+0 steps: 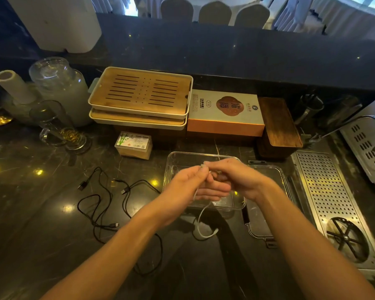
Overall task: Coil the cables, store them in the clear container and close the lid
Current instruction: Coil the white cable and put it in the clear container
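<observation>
Both hands (182, 189) (236, 180) pinching white cable (200, 221) (seemingly at fingertips), tail dangling below.

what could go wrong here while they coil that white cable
1. The white cable has a loose tail dangling from both hands, left hand and right hand; it could spring uncoiled before reaching the clear container.
2. The black cables lie tangled on the counter and may knot when lifted.

Black cables (108, 204) sprawl beside the open clear container (177, 156).
</observation>
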The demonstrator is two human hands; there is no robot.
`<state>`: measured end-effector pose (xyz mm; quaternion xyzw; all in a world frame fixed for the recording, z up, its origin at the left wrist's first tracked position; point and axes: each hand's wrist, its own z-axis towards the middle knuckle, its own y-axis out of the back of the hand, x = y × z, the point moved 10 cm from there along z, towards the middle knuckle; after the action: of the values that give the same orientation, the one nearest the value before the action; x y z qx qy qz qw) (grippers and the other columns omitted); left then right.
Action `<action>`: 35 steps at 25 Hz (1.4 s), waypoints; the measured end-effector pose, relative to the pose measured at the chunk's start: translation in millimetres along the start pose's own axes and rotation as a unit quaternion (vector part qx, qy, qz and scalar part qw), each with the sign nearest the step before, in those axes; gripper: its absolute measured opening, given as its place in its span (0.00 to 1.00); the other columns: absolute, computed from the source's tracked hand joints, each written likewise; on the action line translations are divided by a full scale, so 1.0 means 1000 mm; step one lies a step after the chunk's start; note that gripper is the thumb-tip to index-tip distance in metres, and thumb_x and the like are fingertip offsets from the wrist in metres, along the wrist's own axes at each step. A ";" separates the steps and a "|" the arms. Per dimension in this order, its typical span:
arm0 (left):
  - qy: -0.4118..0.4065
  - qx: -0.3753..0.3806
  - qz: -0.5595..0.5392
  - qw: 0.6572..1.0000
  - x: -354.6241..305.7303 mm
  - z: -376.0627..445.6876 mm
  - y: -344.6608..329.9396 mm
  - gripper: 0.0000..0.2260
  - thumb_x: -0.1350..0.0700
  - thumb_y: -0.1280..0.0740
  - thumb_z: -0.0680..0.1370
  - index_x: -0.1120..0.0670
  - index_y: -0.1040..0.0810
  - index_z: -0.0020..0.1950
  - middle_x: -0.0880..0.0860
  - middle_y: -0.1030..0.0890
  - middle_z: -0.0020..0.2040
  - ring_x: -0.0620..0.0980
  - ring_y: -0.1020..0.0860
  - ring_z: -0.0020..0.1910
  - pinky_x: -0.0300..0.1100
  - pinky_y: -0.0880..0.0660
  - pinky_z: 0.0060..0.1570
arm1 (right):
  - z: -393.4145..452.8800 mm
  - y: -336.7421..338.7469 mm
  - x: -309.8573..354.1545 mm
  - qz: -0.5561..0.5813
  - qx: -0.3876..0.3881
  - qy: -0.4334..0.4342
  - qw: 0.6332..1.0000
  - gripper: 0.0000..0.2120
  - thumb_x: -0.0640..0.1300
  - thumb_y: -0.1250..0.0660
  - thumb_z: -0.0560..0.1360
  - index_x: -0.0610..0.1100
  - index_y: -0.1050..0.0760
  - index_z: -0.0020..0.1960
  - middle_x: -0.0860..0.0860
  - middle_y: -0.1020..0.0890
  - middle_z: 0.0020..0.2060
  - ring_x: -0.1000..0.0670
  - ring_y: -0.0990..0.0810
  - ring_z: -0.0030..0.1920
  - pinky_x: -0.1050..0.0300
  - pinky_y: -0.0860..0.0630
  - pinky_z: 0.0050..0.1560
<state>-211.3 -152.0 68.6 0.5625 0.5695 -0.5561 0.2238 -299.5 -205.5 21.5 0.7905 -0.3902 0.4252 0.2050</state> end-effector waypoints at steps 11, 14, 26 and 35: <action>-0.048 -0.254 0.045 0.965 -0.002 0.011 0.058 0.15 0.52 0.41 0.85 0.57 0.19 0.63 0.54 0.14 0.56 0.48 0.16 0.56 0.42 0.19 0.57 | -0.047 -0.013 0.070 -0.184 -0.191 0.118 0.957 0.12 0.46 0.38 0.84 0.44 0.18 0.46 0.53 0.24 0.29 0.56 0.29 0.27 0.58 0.30 0.28; -0.048 -0.216 -0.183 0.958 0.001 0.016 0.053 0.15 0.52 0.43 0.86 0.59 0.25 0.67 0.58 0.16 0.60 0.51 0.17 0.59 0.43 0.20 0.58 | -0.052 -0.047 0.036 -0.107 -0.120 0.115 0.980 0.11 0.45 0.39 0.84 0.46 0.20 0.47 0.57 0.27 0.26 0.60 0.33 0.24 0.66 0.36 0.26; 0.052 -0.083 -0.147 0.984 0.019 0.011 0.018 0.15 0.52 0.37 0.83 0.60 0.19 0.63 0.50 0.24 0.34 0.41 0.28 0.27 0.30 0.30 0.28 | -0.026 0.001 -0.028 -0.076 -0.029 -0.035 0.996 0.18 0.55 0.27 0.76 0.49 0.28 0.34 0.52 0.30 0.28 0.53 0.32 0.30 0.58 0.30 0.35; 0.049 -0.126 0.056 0.989 0.020 0.007 0.023 0.16 0.52 0.41 0.85 0.60 0.20 0.62 0.56 0.13 0.44 0.48 0.15 0.39 0.37 0.20 0.39 | -0.020 0.018 0.036 -0.108 -0.081 -0.003 0.991 0.17 0.51 0.37 0.84 0.45 0.21 0.40 0.53 0.31 0.28 0.54 0.35 0.29 0.57 0.34 0.32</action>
<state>-198.4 -156.2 40.2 0.5871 0.6129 -0.4385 0.2954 -312.2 -219.4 62.9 0.8099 -0.3366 0.3652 0.3120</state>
